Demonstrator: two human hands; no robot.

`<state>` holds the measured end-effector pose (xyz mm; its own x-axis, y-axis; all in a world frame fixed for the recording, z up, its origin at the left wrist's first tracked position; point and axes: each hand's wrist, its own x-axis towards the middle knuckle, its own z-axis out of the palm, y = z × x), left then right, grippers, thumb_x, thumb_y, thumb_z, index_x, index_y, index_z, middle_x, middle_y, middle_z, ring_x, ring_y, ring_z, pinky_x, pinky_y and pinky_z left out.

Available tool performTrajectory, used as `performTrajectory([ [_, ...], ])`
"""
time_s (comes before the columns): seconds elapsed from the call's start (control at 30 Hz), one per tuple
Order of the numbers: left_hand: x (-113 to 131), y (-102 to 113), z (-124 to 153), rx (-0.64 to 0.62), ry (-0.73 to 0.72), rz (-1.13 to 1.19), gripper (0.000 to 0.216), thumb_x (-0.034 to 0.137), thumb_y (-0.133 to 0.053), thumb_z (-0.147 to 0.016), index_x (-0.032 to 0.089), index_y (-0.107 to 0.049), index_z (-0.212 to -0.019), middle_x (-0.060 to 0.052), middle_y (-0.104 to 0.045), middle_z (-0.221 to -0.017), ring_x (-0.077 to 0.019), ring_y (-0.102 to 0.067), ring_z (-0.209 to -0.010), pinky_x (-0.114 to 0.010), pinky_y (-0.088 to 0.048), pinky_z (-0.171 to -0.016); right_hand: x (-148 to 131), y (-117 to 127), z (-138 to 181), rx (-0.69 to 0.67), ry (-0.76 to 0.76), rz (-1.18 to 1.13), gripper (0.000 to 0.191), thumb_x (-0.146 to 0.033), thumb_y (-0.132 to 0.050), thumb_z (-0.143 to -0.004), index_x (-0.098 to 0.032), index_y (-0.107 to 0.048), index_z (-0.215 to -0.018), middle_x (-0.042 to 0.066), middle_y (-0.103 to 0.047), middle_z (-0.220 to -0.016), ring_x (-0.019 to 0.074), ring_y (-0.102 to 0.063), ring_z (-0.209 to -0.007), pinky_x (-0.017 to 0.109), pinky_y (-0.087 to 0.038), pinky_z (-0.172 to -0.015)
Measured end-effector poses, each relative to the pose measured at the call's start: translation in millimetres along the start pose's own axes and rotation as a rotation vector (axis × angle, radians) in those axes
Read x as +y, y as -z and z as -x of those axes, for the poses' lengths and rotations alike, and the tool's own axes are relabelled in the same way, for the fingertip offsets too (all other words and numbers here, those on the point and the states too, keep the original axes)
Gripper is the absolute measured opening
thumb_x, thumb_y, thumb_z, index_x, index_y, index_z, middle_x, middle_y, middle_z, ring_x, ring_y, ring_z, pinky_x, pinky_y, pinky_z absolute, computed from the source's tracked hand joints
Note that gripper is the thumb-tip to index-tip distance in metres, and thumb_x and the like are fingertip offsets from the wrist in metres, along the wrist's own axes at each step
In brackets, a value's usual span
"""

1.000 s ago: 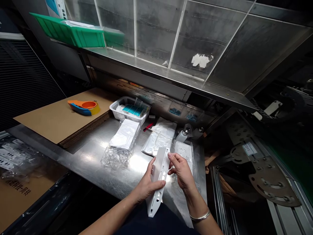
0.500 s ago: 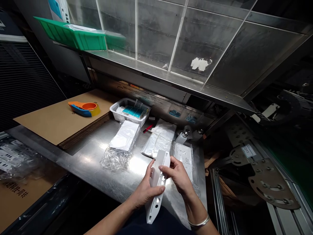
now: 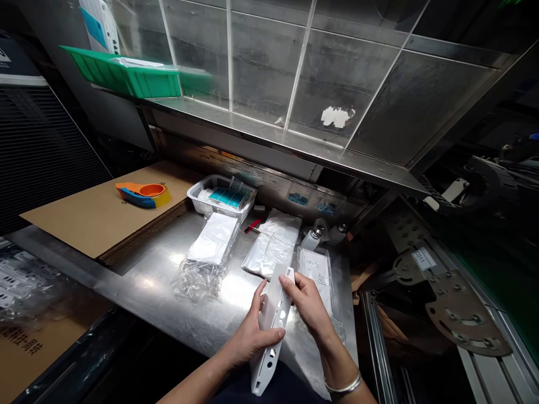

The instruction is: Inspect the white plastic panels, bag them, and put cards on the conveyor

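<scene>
A long white plastic housing (image 3: 273,314) with cutouts and a round hole along one edge is held up on its side over the near edge of the steel table (image 3: 168,314). My left hand (image 3: 255,331) grips its middle, thumb across the slotted edge and fingers behind. At its far end my right hand (image 3: 307,300) pinches it, thumb on the near face; those fingers are partly hidden. Just beyond lies a stack of clear plastic bags (image 3: 273,241). Beside my right hand are bagged printed sheets (image 3: 315,272).
White sheets in plastic (image 3: 214,238) lie to the left, before a white tub (image 3: 196,196) with teal labels. An orange tape dispenser (image 3: 145,193) rests on stacked cardboard (image 3: 76,219). Pump bottles (image 3: 311,238) stand at the back right, beneath a steel shelf (image 3: 252,126) holding a green bin (image 3: 155,84).
My right thumb has slid a little toward the far end of the housing. My left hand keeps its grip. The camera view has shifted slightly.
</scene>
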<state>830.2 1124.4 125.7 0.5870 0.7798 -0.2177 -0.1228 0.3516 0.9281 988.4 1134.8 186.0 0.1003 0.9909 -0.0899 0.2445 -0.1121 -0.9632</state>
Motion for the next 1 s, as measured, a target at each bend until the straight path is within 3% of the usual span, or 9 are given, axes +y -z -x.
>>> performTrajectory([
  [0.13,-2.6,1.1,0.8,-0.024,-0.023,0.042,0.103,0.034,-0.072,-0.069,0.033,0.002,-0.141,-0.011,-0.021,-0.143,-0.0288,-0.028,-0.131,-0.043,-0.027,-0.105,2.2,-0.8,5.3,-0.081,0.034,-0.020,0.022,-0.033,-0.061,-0.078,-0.017,-0.059,-0.093,0.002,-0.063,-0.087,0.0175,-0.056,-0.081,0.027,-0.043,-0.070],
  [0.33,-8.5,5.7,-2.9,-0.007,-0.138,-0.149,0.099,0.034,-0.067,-0.073,0.033,0.004,-0.141,-0.012,-0.022,-0.143,-0.0316,-0.029,-0.130,-0.048,-0.029,-0.104,-10.4,3.0,11.5,-0.142,0.045,-0.031,0.023,-0.029,-0.063,-0.077,-0.019,-0.058,-0.096,0.002,-0.061,-0.087,0.0179,-0.055,-0.080,0.028,-0.044,-0.068],
  [0.47,-3.4,35.8,-20.4,0.175,-0.590,-0.782,0.106,0.030,-0.072,-0.064,0.037,0.000,-0.141,-0.011,-0.004,-0.148,-0.0388,-0.010,-0.135,-0.058,-0.019,-0.105,-11.5,2.9,23.9,-0.130,0.258,0.224,0.013,-0.030,-0.065,-0.077,-0.019,-0.056,-0.076,0.001,-0.059,-0.080,0.0190,-0.053,-0.083,0.033,-0.040,-0.081],
  [0.57,5.6,62.8,-36.7,0.106,-0.965,-1.091,0.110,0.028,-0.074,-0.059,0.041,-0.003,-0.141,-0.009,0.002,-0.148,-0.0418,-0.009,-0.134,-0.061,-0.020,-0.102,-1.4,-2.2,32.5,-0.152,0.476,0.452,0.010,-0.027,-0.062,-0.079,-0.020,-0.055,-0.077,0.000,-0.054,-0.074,0.0166,-0.052,-0.075,0.040,-0.033,-0.093],
  [0.7,7.8,76.7,-46.1,0.040,-1.063,-1.123,0.112,0.029,-0.075,-0.056,0.039,-0.002,-0.141,-0.011,0.000,-0.148,-0.0423,-0.013,-0.133,-0.060,-0.024,-0.100,10.1,-8.0,36.2,-0.176,0.582,0.550,0.009,-0.027,-0.060,-0.082,-0.021,-0.055,-0.085,-0.001,-0.052,-0.074,0.0153,-0.054,-0.073,0.046,-0.026,-0.100],
  [0.8,1.5,70.1,-43.2,0.047,-1.060,-1.070,0.113,0.027,-0.075,-0.054,0.042,-0.004,-0.141,-0.009,0.002,-0.148,-0.0421,-0.011,-0.133,-0.059,-0.023,-0.101,8.8,-7.4,36.2,-0.205,0.537,0.519,0.009,-0.030,-0.059,-0.082,-0.022,-0.056,-0.085,0.000,-0.054,-0.076,0.0164,-0.055,-0.075,0.047,-0.026,-0.102],
  [0.87,0.9,61.5,-39.8,0.121,-0.937,-0.961,0.110,0.028,-0.076,-0.055,0.042,-0.008,-0.140,-0.007,0.001,-0.149,-0.0409,-0.009,-0.134,-0.058,-0.020,-0.103,5.1,-4.2,35.6,-0.173,0.444,0.410,0.018,-0.035,-0.060,-0.081,-0.023,-0.058,-0.095,0.003,-0.058,-0.087,0.0195,-0.056,-0.086,0.043,-0.033,-0.098],
  [0.93,8.4,52.2,-38.1,0.269,-0.660,-0.652,0.099,0.034,-0.073,-0.061,0.039,-0.014,-0.139,-0.008,-0.012,-0.146,-0.0363,-0.019,-0.133,-0.054,-0.024,-0.103,2.2,0.8,34.6,-0.070,0.308,0.244,0.035,-0.040,-0.059,-0.081,-0.025,-0.054,-0.112,0.007,-0.057,-0.107,0.0218,-0.054,-0.099,0.036,-0.041,-0.092],
  [1.0,24.4,44.9,-39.2,0.378,-0.271,-0.134,0.077,0.051,-0.063,-0.069,0.030,-0.028,-0.134,-0.011,-0.040,-0.130,-0.0314,-0.042,-0.119,-0.050,-0.037,-0.095,2.1,6.0,33.9,0.054,0.150,0.091,0.046,-0.045,-0.057,-0.081,-0.025,-0.050,-0.121,0.007,-0.056,-0.115,0.0223,-0.053,-0.105,0.032,-0.042,-0.090],
])
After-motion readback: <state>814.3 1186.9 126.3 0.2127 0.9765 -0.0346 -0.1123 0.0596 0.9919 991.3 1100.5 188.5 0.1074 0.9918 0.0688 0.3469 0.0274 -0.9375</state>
